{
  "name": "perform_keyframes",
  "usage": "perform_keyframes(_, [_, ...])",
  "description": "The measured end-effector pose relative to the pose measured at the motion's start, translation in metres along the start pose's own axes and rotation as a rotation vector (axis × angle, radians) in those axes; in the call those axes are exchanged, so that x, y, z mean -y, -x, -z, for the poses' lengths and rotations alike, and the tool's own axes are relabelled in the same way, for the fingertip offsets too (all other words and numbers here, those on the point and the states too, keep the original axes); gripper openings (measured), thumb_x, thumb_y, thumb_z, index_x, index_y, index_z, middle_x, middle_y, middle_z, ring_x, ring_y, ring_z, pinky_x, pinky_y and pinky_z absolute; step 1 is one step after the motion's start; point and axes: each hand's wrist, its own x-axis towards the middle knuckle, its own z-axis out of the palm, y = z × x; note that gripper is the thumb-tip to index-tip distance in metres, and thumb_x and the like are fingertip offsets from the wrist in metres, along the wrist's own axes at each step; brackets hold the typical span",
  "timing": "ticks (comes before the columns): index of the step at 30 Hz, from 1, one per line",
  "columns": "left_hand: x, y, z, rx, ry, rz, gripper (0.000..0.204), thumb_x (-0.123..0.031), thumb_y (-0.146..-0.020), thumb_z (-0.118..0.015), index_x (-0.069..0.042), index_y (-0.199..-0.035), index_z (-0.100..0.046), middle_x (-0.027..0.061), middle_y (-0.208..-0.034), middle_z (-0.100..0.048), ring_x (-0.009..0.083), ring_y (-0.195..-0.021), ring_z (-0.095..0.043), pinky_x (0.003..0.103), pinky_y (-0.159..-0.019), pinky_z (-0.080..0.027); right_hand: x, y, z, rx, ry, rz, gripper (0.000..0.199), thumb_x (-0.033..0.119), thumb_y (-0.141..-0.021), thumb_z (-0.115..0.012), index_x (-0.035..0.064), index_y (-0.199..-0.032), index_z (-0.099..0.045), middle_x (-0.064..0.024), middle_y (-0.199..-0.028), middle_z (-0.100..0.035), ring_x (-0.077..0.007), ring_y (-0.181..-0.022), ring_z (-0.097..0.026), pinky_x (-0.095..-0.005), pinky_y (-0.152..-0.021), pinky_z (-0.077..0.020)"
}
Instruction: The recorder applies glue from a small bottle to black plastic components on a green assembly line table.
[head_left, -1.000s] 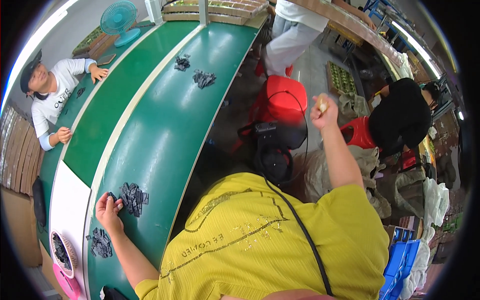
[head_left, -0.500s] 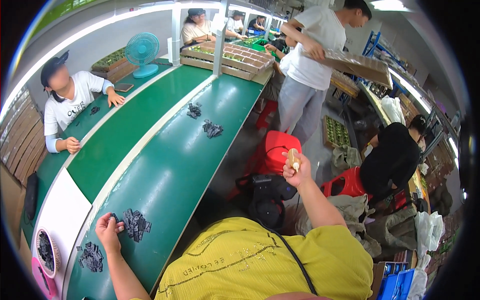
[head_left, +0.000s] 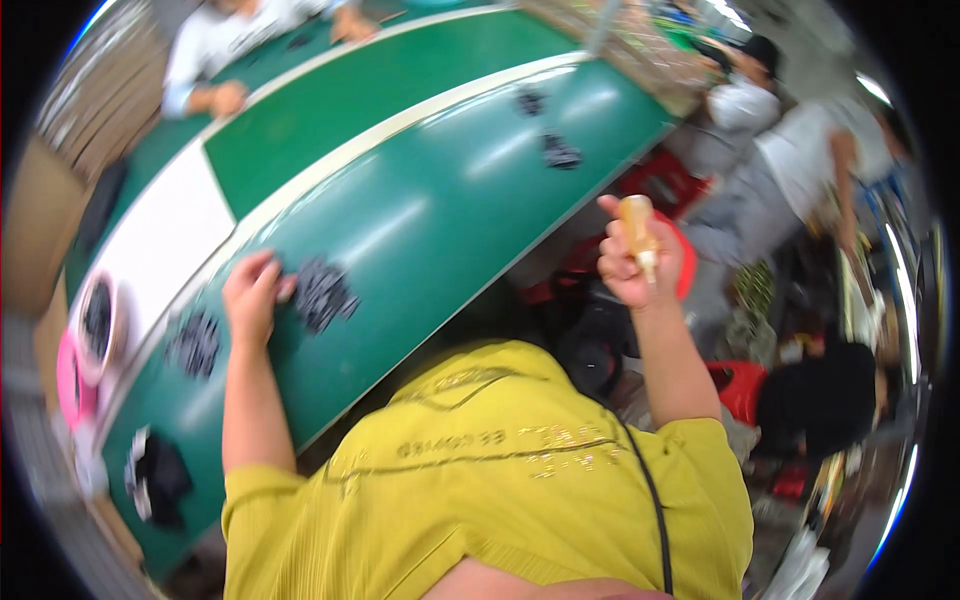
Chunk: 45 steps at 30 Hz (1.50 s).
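Observation:
My left hand (head_left: pixel 252 298) is over the green tabletop, its fingers pinched together at the left edge of a pile of small black pieces (head_left: pixel 325 295). Whatever lies between those fingertips is blurred and hidden. A second black pile (head_left: pixel 195 343) lies just to the left of my wrist. Off the table's right edge, my right hand (head_left: pixel 620 268) is raised with its fingers wrapped round a small amber squeeze bottle (head_left: pixel 636 222). The bottle's pale nozzle points down toward my wrist.
Two more black piles (head_left: pixel 561 151) lie farther along the table (head_left: pixel 440 240). On the left are a white sheet (head_left: pixel 165 235), a pink-rimmed basket (head_left: pixel 118 340) of black pieces and a black-and-white item (head_left: pixel 160 478). A co-worker's hand (head_left: pixel 228 98) rests across the table. Red stools and people are at right.
The whole view has swung, with the table and piles sitting higher and the picture blurred. My left hand stays by the same pile. My right hand still grips the bottle.

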Motion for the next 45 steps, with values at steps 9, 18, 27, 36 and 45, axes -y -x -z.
perform_keyframes(9, [-0.014,-0.013,-0.008,-0.241,-0.091,0.090,0.025,-0.002,-0.081,-0.061,0.005,-0.104,-0.058,0.0103,-0.083,-0.063,0.0137,-0.064,-0.061,0.024,-0.051,-0.050,-0.097,-0.130,-0.050,0.309,-0.006,-0.341,0.052,0.025,-0.087,-0.047,-0.0080,-0.126,-0.040,-0.0098,-0.066,-0.051,-0.0134,-0.045,-0.038,-0.0237,-0.040,-0.0289])
perform_keyframes(18, [-0.055,-0.095,0.023,-0.493,-0.088,0.098,0.023,0.003,-0.077,-0.060,0.010,-0.098,-0.058,0.0135,-0.083,-0.062,0.0165,-0.063,-0.061,0.026,-0.055,-0.051,-0.185,-0.237,-0.100,0.385,-0.061,-0.509,0.043,0.027,-0.087,-0.046,-0.0049,-0.117,-0.050,-0.0064,-0.059,-0.044,-0.0133,-0.044,-0.035,-0.0251,-0.041,-0.0266])
perform_keyframes(27, [-0.056,-0.137,0.079,-0.680,-0.289,0.188,0.014,0.003,-0.075,-0.063,0.005,-0.088,-0.061,0.0127,-0.079,-0.063,0.0178,-0.060,-0.062,0.026,-0.055,-0.051,-0.206,-0.261,-0.082,0.334,0.062,-0.532,0.042,0.025,-0.087,-0.047,-0.0045,-0.117,-0.047,-0.0056,-0.060,-0.045,-0.0121,-0.043,-0.034,-0.0238,-0.038,-0.0241])
perform_keyframes(36, [-0.047,-0.119,0.084,-0.675,-0.861,0.117,0.023,-0.021,-0.077,-0.069,0.000,-0.087,-0.064,0.0079,-0.075,-0.065,0.0142,-0.057,-0.060,0.026,-0.054,-0.048,-0.207,-0.264,-0.080,0.339,0.054,-0.537,0.043,0.025,-0.087,-0.046,-0.0055,-0.117,-0.048,-0.0062,-0.061,-0.046,-0.0127,-0.044,-0.034,-0.0247,-0.039,-0.0254])
perform_keyframes(45, [-0.052,-0.012,-0.017,0.144,-1.025,0.088,0.036,-0.039,-0.069,-0.073,-0.006,-0.081,-0.065,0.0122,-0.081,-0.064,0.0275,-0.077,-0.062,0.037,-0.069,-0.049,-0.206,-0.266,-0.080,0.338,0.055,-0.502,0.043,0.026,-0.086,-0.048,-0.0058,-0.114,-0.050,-0.0061,-0.059,-0.045,-0.0130,-0.044,-0.034,-0.0243,-0.040,-0.0253])
